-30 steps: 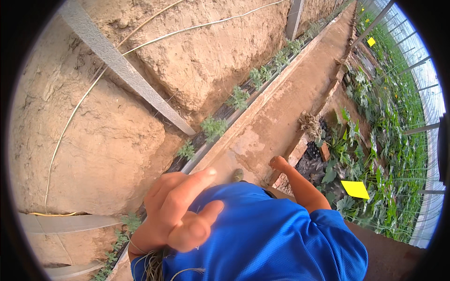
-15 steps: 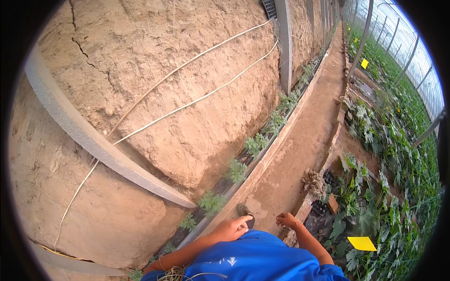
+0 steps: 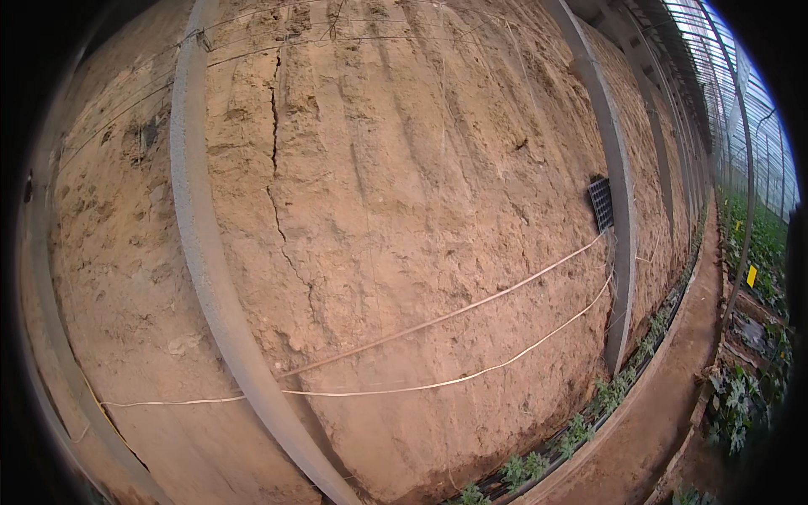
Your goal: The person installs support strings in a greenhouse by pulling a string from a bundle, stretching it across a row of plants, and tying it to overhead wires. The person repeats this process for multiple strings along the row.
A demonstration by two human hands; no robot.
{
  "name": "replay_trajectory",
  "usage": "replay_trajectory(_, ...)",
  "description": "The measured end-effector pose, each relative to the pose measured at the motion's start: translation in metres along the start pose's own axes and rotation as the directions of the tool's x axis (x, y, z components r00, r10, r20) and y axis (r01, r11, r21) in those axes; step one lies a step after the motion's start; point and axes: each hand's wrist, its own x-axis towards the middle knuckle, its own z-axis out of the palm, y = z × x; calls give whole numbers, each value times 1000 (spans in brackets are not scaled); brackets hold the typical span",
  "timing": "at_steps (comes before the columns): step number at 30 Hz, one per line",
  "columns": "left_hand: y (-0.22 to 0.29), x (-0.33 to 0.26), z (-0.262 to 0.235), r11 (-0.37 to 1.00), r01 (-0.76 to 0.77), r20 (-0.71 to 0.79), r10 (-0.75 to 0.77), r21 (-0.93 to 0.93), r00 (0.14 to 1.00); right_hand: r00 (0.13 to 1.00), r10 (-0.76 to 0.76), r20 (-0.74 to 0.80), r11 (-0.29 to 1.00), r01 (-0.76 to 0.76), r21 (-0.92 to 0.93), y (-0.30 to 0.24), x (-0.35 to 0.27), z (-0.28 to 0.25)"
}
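Observation:
Neither my left hand nor my right hand shows at this moment. A tall earthen wall (image 3: 404, 219) with a dark crack fills most of the view. Two pale cords (image 3: 471, 374) run across it between grey concrete posts (image 3: 202, 252), the lower cord sagging. A black seedling tray (image 3: 600, 204) is propped against the wall beside the right post (image 3: 621, 244). Small green plants (image 3: 576, 433) grow in a row along the wall's foot.
A narrow dirt path (image 3: 648, 438) runs into the distance at the right, with a raised edge on each side. Beyond it stand leafy crop plants (image 3: 741, 404), a yellow card (image 3: 752, 276) and a thin metal pole (image 3: 745, 168) under a translucent roof (image 3: 762, 93).
My view has swung up and to the left, toward the wall. Both hands, my forearms and blue shirt have left the picture, and more of the wall's upper part shows.

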Motion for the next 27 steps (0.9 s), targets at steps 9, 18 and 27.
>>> replay_trajectory(9,18,23,8,980,165,-473,-96,107,876,898,-366,245,922,385,-31,-150,183,-80)
replay_trajectory(18,42,53,68,950,275,-566,-309,-147,764,571,-777,-265,607,791,-73,-489,207,-219)
replay_trajectory(27,80,14,78,797,383,-700,-597,-466,392,392,-914,109,402,911,93,-668,180,-98)
